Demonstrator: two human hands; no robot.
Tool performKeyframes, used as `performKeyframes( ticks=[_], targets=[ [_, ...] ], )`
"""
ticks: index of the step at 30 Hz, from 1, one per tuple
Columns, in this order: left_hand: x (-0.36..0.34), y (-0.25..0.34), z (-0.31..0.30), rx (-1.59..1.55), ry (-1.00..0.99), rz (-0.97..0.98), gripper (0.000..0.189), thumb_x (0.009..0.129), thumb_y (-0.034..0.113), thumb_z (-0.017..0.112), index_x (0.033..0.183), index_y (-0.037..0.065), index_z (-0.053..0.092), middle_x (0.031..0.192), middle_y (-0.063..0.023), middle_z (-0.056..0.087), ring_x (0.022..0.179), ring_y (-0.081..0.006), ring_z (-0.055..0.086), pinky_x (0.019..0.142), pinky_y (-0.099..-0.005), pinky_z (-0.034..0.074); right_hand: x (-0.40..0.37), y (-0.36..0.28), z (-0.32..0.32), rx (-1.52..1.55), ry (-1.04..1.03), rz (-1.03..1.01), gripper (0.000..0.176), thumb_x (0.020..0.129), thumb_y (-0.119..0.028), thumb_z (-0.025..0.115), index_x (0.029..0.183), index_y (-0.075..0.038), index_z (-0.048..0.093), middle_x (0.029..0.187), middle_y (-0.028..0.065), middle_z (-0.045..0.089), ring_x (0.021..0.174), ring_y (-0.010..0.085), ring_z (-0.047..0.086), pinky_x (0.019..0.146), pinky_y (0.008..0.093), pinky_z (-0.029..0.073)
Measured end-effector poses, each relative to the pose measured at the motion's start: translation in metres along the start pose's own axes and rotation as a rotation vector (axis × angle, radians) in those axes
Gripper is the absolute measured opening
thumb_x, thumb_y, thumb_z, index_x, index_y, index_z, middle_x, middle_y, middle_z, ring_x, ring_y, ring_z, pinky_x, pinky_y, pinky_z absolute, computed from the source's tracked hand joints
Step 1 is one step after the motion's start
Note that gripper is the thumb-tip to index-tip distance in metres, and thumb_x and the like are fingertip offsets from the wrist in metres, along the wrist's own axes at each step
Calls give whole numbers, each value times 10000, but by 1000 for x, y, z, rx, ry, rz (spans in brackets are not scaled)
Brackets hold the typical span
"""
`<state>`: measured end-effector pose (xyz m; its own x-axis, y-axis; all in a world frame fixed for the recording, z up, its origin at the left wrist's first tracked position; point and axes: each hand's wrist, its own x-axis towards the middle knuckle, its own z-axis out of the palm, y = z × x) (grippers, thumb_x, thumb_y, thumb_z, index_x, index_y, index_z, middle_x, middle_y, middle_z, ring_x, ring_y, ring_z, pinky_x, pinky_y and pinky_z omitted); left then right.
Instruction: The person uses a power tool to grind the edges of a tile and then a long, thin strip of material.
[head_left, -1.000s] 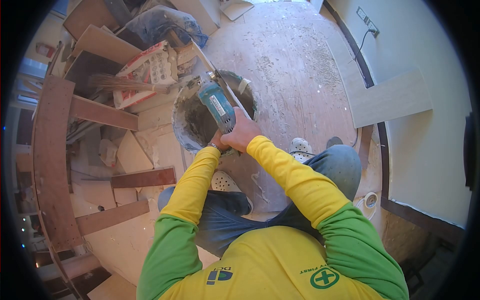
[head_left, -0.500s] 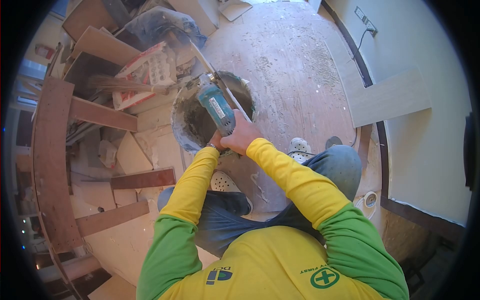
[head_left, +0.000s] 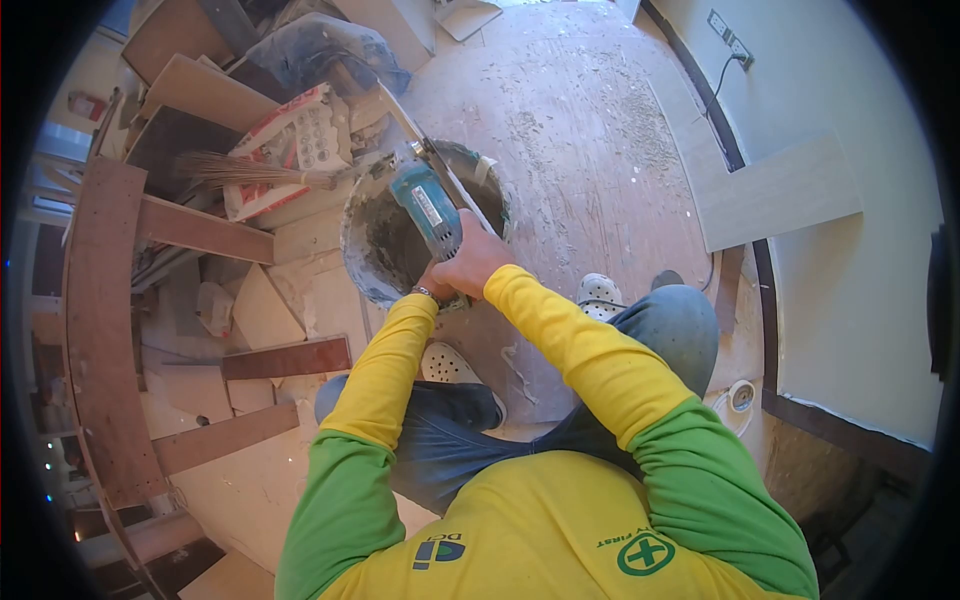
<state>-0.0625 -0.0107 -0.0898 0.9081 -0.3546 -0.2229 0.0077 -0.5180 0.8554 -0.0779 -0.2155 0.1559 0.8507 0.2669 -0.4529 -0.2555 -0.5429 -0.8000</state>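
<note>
A teal power tool (head_left: 425,202) with a metal head lies over the open top of a round, mortar-crusted bucket (head_left: 357,262). My left hand (head_left: 437,284) is closed around the tool's rear end, partly hidden. Over the tool's rear and the near part of a narrow strip, my right hand (head_left: 473,255) is closed; which of the two its fingers press on is hard to tell. That long, thin, pale strip (head_left: 451,181) runs alongside the tool's head, across the bucket. Haze hangs near its far end.
Boards (head_left: 110,330) and a red-and-white sack (head_left: 293,150) lie at the left, with a twig broom (head_left: 240,172) over the sack. A pale panel (head_left: 790,195) leans at the right wall. A corded plug (head_left: 740,58) sits in an outlet.
Both hands and the tool have shifted slightly left. The tool's head and the strip have moved a little, and a pale piece now shows at the bucket's far right rim.
</note>
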Motion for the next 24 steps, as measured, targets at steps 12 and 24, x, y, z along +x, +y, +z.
performKeyframes(
  ticks=[12,24],
  targets=[
    [-29,83,-15,-263,78,-42,643,848,162,806,1422,96,524,1338,-91,648,1214,-188,610,1020,-389,502,-13,11,3,-22,92,-52,936,686,-291,769,1495,-69,355,1178,304,663,1093,474,657,960,480,531],
    [-21,81,-16,-624,53,-178,585,912,125,745,1442,86,500,1376,-68,612,1212,-166,590,1029,-374,494,-23,14,1,-28,84,-59,947,697,-298,766,1507,-57,338,1215,310,652,1137,469,644,999,476,515]
  ],
)
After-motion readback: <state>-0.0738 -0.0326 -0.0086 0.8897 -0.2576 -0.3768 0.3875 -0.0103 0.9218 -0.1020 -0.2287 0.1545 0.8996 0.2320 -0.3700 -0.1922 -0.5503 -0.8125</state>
